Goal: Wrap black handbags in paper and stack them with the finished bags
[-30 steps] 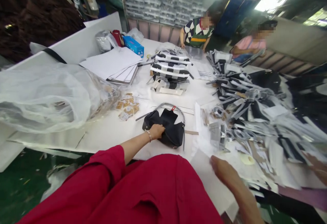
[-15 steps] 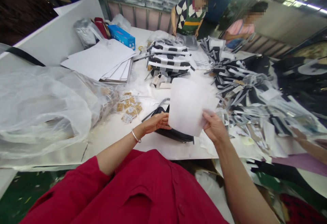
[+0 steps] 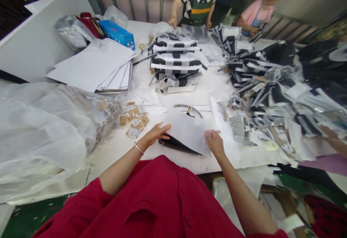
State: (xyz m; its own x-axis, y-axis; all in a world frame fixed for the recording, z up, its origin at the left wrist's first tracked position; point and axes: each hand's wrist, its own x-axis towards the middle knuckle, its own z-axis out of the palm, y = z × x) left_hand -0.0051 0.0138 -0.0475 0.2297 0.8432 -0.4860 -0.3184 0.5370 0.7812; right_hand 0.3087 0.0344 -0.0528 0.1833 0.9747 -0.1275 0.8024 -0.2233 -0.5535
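A thin white translucent sheet (image 3: 187, 127) lies slanted over a black bag (image 3: 176, 144) on the table near my body, hiding most of it. The bag's dark front edge with small metal bits shows below the sheet, and a grey strap with a gold-coloured fitting (image 3: 189, 110) sticks out beyond. My right hand (image 3: 215, 142) pinches the sheet's right edge. At the left end, my left hand (image 3: 157, 134) has its thumb and fingers closed about the bag's upper left corner, beside the sheet's left edge.
Brown tags (image 3: 134, 118) lie left of the bag, beside a large clear plastic bag (image 3: 48, 129). White paper sheets (image 3: 92, 64) are stacked behind. Wrapped black bags (image 3: 176, 62) are piled ahead; more heap up (image 3: 260, 75) at right. Two people work across the table; another person's hand (image 3: 329, 133) shows at right.
The white sheet has come down from above the bag onto it, tilting flatter. My right hand has lowered with it, and my left hand has moved slightly left. The view has shifted.
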